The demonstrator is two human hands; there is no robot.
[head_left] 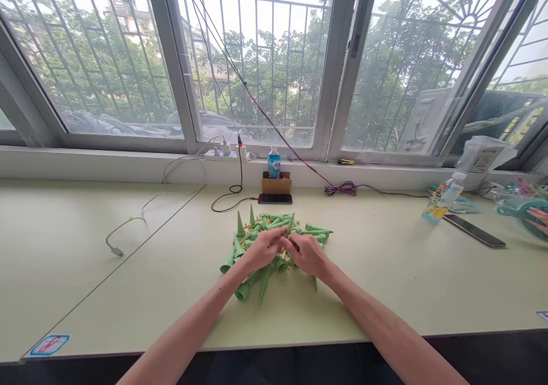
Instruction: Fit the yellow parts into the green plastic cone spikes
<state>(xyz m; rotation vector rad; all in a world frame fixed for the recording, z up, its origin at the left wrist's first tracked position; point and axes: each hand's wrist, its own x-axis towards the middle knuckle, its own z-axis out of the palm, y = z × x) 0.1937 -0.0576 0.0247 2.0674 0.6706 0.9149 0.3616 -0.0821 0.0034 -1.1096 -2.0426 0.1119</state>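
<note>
A pile of green plastic plant-watering spikes [263, 279], with long pointed tips, hollow round ends and small yellow parts, lies on the table in front of me. Over its middle, my left hand [269, 246] and my right hand [307, 254] come together with closed fingers. Between them one green watering spike [290, 224] points upward, tilted a little to the right. Its lower end is hidden by my fingers. Other spikes lie under and around both hands, some upright like the spike [240, 225] at the left.
Behind the pile lie a phone [275, 199] and a small cardboard box [276, 185] with a blue bottle [274, 162]. A white cable [137, 218] runs at the left. To the right are another bottle [443, 198], a phone [474, 230] and another person's hand [538, 219].
</note>
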